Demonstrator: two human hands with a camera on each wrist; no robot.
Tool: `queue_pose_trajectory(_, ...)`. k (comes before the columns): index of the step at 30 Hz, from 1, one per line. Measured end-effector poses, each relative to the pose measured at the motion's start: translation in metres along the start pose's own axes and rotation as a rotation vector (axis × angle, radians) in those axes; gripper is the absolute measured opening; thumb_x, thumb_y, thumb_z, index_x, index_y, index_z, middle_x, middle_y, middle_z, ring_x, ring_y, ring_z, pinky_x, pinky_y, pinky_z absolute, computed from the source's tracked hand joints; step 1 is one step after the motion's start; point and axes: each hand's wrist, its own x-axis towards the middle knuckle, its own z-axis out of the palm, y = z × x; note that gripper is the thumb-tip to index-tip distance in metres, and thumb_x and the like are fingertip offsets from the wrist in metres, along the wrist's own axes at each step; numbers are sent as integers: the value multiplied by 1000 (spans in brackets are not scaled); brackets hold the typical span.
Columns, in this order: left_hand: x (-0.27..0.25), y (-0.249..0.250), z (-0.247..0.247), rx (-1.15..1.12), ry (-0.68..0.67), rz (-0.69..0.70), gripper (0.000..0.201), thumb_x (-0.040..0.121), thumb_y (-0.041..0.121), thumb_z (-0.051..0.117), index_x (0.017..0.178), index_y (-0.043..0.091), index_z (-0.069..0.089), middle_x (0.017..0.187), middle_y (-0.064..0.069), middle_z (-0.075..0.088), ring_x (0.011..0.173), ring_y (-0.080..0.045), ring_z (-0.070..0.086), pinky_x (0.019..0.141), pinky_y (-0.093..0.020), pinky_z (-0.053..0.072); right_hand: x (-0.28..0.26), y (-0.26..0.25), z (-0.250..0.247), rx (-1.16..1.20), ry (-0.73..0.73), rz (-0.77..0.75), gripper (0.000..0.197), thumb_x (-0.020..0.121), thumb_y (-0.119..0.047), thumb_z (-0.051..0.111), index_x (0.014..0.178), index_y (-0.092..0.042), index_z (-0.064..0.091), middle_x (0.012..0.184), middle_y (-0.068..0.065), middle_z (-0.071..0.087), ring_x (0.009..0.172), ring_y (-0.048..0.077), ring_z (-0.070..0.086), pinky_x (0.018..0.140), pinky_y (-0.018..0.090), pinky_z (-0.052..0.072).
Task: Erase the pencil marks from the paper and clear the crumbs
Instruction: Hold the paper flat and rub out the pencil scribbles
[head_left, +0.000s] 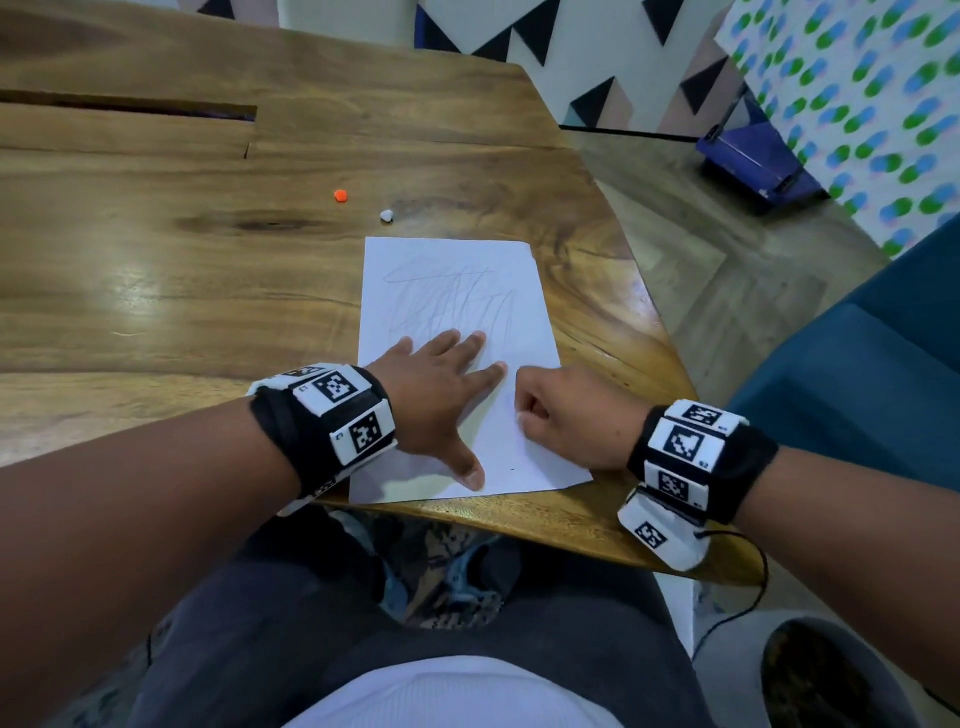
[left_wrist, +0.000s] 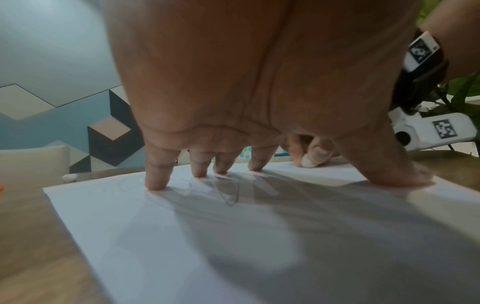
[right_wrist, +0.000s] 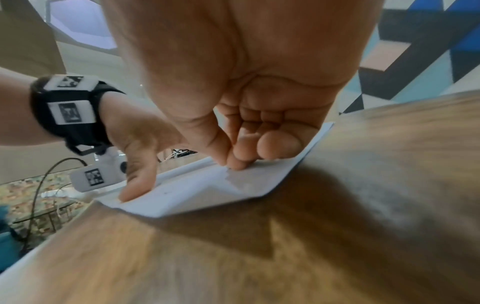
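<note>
A white sheet of paper (head_left: 524, 332) lies near the table's front right corner, with faint pencil scribbles (head_left: 447, 301) across its upper half. My left hand (head_left: 441, 395) lies flat on the lower half, fingers spread and pressing it down (left_wrist: 155, 181). My right hand (head_left: 566, 415) is curled beside it on the sheet's right edge. Its thumb and fingertips (right_wrist: 231, 162) pinch a small white eraser (left_wrist: 309, 163) against the paper. Most of the eraser is hidden by the fingers. No crumbs can be made out.
The wooden table (head_left: 208, 270) carries a small orange piece (head_left: 341, 195) and a small white piece (head_left: 386, 215) beyond the paper's top edge. The table's angled edge (head_left: 649, 312) runs close on the right. A blue seat (head_left: 857, 395) stands past it.
</note>
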Motion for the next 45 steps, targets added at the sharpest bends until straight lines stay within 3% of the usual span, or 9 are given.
queue_pose_trajectory(2, 0, 0, 0, 13, -5, -1, 136, 63, 90, 63, 161, 30, -10, 169, -6, -23, 156, -28, -15, 121, -62, 15, 1, 0, 1, -10, 22, 9, 7, 93, -27, 52, 92, -20, 55, 79, -2, 64, 73, 21, 59, 69, 41, 54)
queue_pose_trajectory(8, -3, 1, 1, -10, -9, -15, 133, 65, 90, 62, 161, 34, -11, 168, -1, -25, 156, -24, -18, 120, -65, 11, -16, -23, 13, -6, -161, -160, 8, 91, -29, 54, 94, -22, 57, 82, -2, 66, 76, 20, 60, 66, 37, 52)
queue_pose_trajectory(16, 0, -3, 5, -41, 22, -11, 139, 60, 91, 64, 161, 30, -11, 169, 0, -22, 156, -23, -15, 120, -66, 12, 28, -1, -6, 41, 50, 101, 5, 88, -27, 54, 88, -23, 58, 87, -3, 67, 83, 20, 63, 74, 37, 54)
queue_pose_trajectory(22, 0, -2, 5, -48, 33, -27, 144, 59, 92, 64, 162, 22, -8, 169, 3, -22, 157, -20, -15, 120, -66, 12, 7, -26, 2, -1, -130, -91, 8, 93, -30, 56, 94, -22, 58, 86, -1, 68, 77, 17, 62, 67, 34, 53)
queue_pose_trajectory(27, -3, -1, 4, -53, 43, -28, 142, 59, 90, 66, 162, 23, -6, 169, 5, -20, 157, -19, -14, 118, -69, 13, 39, 2, -16, -17, 53, 76, 5, 90, -23, 55, 89, -18, 58, 88, 1, 67, 86, 23, 61, 73, 35, 50)
queue_pose_trajectory(30, -3, -1, 4, -49, 46, -30, 142, 59, 90, 65, 162, 22, -6, 170, 5, -20, 157, -19, -14, 118, -68, 15, 47, 10, -23, -9, 80, 127, 4, 88, -23, 56, 87, -19, 58, 86, -2, 65, 87, 23, 62, 72, 35, 50)
queue_pose_trajectory(37, -1, -2, 4, -94, 24, -35, 144, 58, 90, 67, 163, 25, -7, 169, 5, -22, 156, -18, -17, 119, -69, 10, 19, -27, -2, 6, -138, -87, 6, 92, -27, 59, 94, -21, 60, 91, 0, 68, 85, 19, 62, 73, 33, 51)
queue_pose_trajectory(41, -2, -1, 2, -77, 24, -32, 141, 60, 89, 66, 162, 24, -5, 169, 4, -21, 156, -19, -16, 119, -69, 12, 36, -7, -16, 39, 28, 84, 8, 91, -23, 57, 94, -18, 62, 95, -2, 67, 93, 20, 61, 77, 32, 49)
queue_pose_trajectory(45, -6, 3, -2, -64, 23, -42, 136, 64, 90, 63, 163, 24, -3, 170, 3, -17, 157, -21, -11, 118, -67, 18, 48, 9, -27, 39, 41, 126, 10, 92, -19, 57, 97, -13, 63, 90, -6, 61, 90, 18, 58, 72, 27, 42)
